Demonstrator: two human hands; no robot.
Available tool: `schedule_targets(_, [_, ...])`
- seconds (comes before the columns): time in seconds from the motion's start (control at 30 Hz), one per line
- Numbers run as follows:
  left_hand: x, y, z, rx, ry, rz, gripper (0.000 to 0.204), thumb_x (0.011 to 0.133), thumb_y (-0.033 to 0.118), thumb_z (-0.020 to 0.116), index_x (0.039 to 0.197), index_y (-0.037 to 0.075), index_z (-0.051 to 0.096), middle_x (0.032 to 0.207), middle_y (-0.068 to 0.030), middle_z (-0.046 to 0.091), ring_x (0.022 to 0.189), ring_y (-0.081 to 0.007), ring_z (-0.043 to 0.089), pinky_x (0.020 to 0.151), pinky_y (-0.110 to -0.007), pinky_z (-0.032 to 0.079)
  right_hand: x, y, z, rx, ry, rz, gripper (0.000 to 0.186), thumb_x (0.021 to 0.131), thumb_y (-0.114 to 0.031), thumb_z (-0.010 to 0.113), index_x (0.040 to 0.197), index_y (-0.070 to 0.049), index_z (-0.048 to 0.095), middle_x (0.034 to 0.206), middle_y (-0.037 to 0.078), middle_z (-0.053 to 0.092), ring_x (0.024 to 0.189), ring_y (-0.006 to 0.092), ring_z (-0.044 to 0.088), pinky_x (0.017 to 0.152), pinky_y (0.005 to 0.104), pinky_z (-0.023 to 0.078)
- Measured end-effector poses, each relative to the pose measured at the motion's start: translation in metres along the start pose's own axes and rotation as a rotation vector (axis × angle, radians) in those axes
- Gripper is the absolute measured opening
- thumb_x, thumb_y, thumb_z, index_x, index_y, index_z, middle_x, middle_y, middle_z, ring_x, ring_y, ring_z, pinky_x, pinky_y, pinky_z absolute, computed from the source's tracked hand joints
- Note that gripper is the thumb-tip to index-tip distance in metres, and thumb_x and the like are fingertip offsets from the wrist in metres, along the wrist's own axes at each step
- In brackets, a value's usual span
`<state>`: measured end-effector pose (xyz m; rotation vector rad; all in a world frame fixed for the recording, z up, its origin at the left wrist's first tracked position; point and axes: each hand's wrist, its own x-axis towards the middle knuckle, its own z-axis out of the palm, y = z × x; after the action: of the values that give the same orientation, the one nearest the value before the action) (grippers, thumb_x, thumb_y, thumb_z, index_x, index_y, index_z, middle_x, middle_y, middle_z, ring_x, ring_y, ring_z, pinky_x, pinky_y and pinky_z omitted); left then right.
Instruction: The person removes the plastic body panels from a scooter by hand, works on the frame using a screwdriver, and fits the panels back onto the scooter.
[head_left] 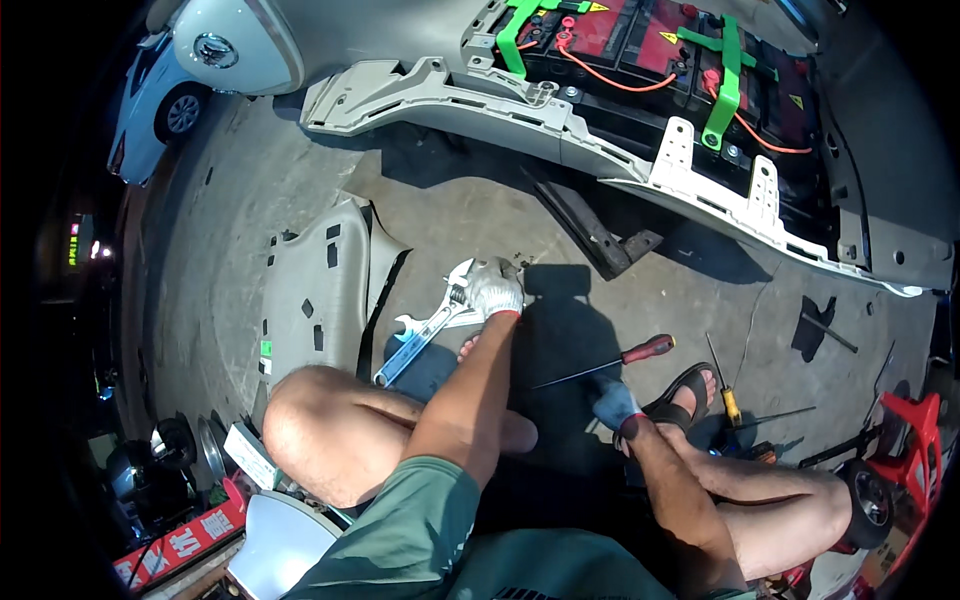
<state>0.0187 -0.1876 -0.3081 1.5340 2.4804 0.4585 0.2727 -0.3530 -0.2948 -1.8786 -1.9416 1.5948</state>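
My left hand (494, 287), in a white knit glove, reaches down to the floor with its fingers curled. Right beside it lies an adjustable wrench (426, 338) with a blue handle, and a silver open-end wrench (408, 324) lies partly under that. Small dark bits (522, 262) are at my left fingertips; what the fingers hold, if anything, is hidden. In shadow by my right foot, my right hand (614, 402) wears a bluish-looking glove; its fingers are too dark to make out. Just beyond it lies a screwdriver (648, 348) with a red and black handle.
Ahead stands an open vehicle body with a pale trim frame (480, 112) and red-black batteries (640, 45) under green straps. A grey panel (322, 290) and a dark metal bracket (590, 222) lie on the floor. A yellow-handled screwdriver (731, 405) lies right of my foot.
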Motion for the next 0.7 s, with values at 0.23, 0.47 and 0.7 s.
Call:
schedule_targets(0.23, [0.003, -0.011, 0.004, -0.129, 0.000, -0.009, 0.021, 0.087, 0.028, 0.063, 0.088, 0.009, 0.072, 0.093, -0.0207, 0.069, 0.095, -0.0383, 0.064, 0.085, -0.050, 0.048, -0.001, -0.015, -0.013, 0.040, -0.078, 0.117, 0.041, 0.089, -0.018, 0.055, 0.128, -0.009, 0.062, 0.121, 0.021, 0.065, 0.116, 0.0392, 0.060, 0.100, 0.0442, 0.048])
schedule_targets(0.47, [-0.029, 0.006, -0.001, 0.060, -0.058, 0.183, 0.016, 0.087, 0.029, 0.062, 0.087, 0.016, 0.070, 0.092, -0.0139, 0.068, 0.091, -0.0348, 0.064, 0.078, -0.050, 0.045, 0.002, -0.007, -0.011, -0.022, -0.062, 0.105, 0.038, 0.090, -0.019, 0.055, 0.126, -0.010, 0.064, 0.121, 0.020, 0.066, 0.114, 0.0387, 0.061, 0.099, 0.0438, 0.048])
schedule_targets(0.7, [-0.026, 0.001, 0.007, 0.012, 0.079, 0.090, 0.020, 0.089, 0.030, 0.061, 0.092, 0.013, 0.071, 0.094, -0.0185, 0.068, 0.092, -0.0395, 0.063, 0.084, -0.051, 0.048, -0.003, -0.012, -0.011, -0.001, -0.043, 0.049, 0.036, 0.090, -0.018, 0.054, 0.122, -0.010, 0.067, 0.119, 0.018, 0.067, 0.114, 0.0369, 0.061, 0.099, 0.0430, 0.048])
